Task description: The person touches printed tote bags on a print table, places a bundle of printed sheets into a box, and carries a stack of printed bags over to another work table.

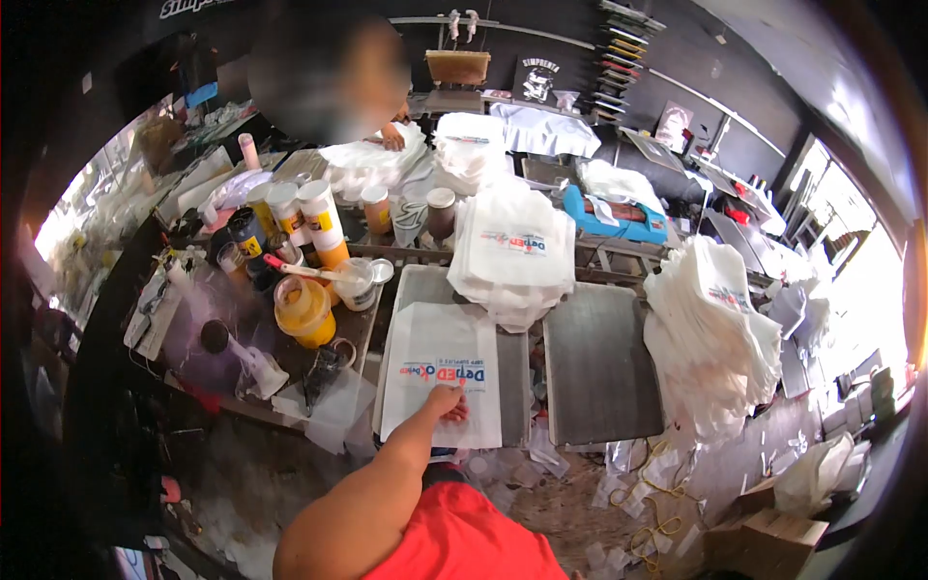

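Observation:
My left hand (448, 403) reaches over a white printed bag (435, 333) on a flat platen. Its fingers are partly curled and look slightly apart, near the lower edge of the blue and red print; I see nothing held in them. Whether the fingertips press on the bag is hard to make out. The bag lies fairly flat on the platen (418, 280), with its print upside down to me. Beyond it, a stack of similar white printed bags (512, 242) rests across the platen's far end. My right hand is out of view.
A second dark platen (601, 362) lies to the right, beside a tall pile of white bags (710, 319). Ink tubs, including a yellow bucket (304, 314), crowd the left table. A blue device (614, 217) sits farther back. Another person's hand (392, 137) touches white bags across the table.

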### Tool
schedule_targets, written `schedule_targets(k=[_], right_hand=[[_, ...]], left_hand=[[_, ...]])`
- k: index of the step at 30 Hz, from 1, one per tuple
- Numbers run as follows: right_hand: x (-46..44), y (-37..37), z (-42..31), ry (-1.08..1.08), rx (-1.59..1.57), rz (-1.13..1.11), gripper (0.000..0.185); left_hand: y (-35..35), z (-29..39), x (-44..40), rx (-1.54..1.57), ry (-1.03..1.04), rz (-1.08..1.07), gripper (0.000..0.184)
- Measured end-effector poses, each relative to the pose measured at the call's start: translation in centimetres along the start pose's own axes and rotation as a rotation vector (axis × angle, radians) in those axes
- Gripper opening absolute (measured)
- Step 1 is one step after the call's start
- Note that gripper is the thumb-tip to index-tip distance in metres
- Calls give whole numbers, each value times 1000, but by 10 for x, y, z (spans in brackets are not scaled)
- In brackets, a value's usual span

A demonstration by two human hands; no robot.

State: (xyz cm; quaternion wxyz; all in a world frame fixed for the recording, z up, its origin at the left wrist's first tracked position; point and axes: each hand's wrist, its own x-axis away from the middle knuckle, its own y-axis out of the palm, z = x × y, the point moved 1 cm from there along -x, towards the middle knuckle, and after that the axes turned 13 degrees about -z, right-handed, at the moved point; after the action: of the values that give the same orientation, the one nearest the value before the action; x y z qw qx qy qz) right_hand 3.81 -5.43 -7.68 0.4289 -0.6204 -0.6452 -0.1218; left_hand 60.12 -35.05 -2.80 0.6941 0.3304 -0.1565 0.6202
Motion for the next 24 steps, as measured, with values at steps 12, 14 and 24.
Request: schedule_targets(k=[12, 14, 24], right_hand=[[7, -17, -4, 8, 91, -40, 34], [11, -19, -6, 14, 114, -49, 34], [47, -46, -5, 13, 334, -121, 34]], left_hand=[[0, 0, 0, 1, -1, -16, 39], [1, 1, 2, 35, -8, -14, 38], [7, 15, 17, 15, -17, 31, 42]])
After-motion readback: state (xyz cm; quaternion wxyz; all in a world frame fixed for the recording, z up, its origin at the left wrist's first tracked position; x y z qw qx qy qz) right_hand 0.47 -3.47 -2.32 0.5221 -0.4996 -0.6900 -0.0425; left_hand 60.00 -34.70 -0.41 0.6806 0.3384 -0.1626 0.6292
